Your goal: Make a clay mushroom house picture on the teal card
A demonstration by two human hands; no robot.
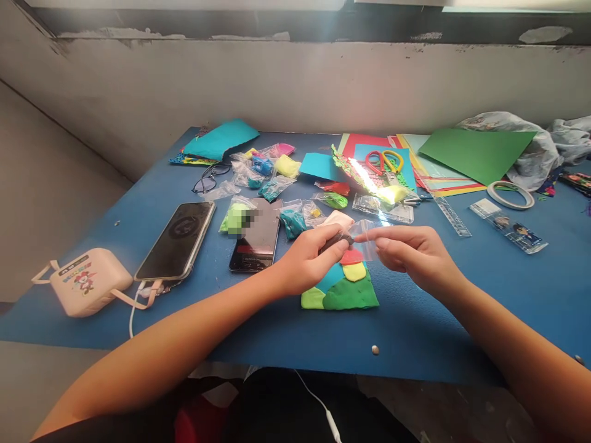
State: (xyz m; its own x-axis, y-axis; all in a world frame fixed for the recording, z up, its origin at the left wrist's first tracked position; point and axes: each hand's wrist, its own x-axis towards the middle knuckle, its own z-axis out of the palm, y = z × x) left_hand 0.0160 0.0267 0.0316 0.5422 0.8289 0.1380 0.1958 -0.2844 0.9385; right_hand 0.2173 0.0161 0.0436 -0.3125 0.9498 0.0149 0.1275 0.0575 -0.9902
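Note:
My left hand is closed around a small plastic bag of dark clay, held above the clay picture. My right hand has its thumb and index finger near each other at the bag's clear open end, the index fingertip touching the dark clay. Below both hands lies a clay picture with green, light green, blue, yellow and red areas; its upper part is partly hidden by my left hand and the bag.
Two phones, a pink power bank and bagged clays lie leftward and ahead. Scissors, a ruler, a tape roll and coloured sheets are at the back right.

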